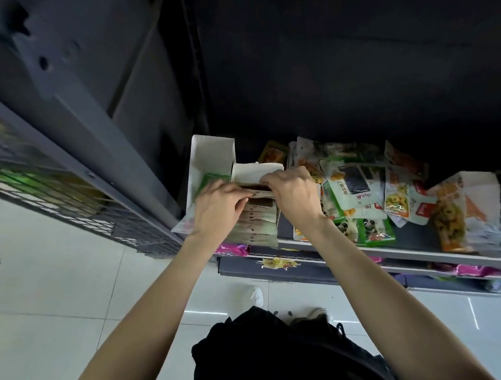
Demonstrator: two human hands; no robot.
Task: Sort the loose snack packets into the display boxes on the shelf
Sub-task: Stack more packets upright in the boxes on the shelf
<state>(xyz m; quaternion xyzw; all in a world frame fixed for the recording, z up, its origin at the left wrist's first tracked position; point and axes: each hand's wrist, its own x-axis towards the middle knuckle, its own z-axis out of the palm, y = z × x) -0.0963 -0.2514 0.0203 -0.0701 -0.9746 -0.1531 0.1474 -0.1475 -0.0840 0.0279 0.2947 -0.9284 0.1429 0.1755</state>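
Both hands meet over one open box: the left hand [217, 206] has its fingers curled onto the top edge of a flat brownish packet, and the right hand [294, 195] grips the same edge from the other side, so the two together hold the rearmost brown foil snack packet [260, 192] upright at the back of a row. That row of matching tan and brown packets [259, 222] stands filed front to back inside a white cardboard display box [256, 170] whose raised back flap shows just behind the fingers. Touching it on the left is a second, taller white cardboard box [210, 154] with a few green packets [212, 179] visible low inside. To the right, on the grey metal shelf [428, 255], lies a loose heap of mixed snack packets [360, 187], white, green and orange ones overlapping one another in no order, with two green panda-printed packets [372, 229] near the front lip. Further right stands an orange and white printed display box [458, 212], its contents blurred. Lower shelves carry pink and purple wrappers, and pale floor tiles lie below. Judging by this, the brown row looks nearly full and one kind is largely sorted, while the bulk of the work remains: the heap on the right still needs separating into boxes.
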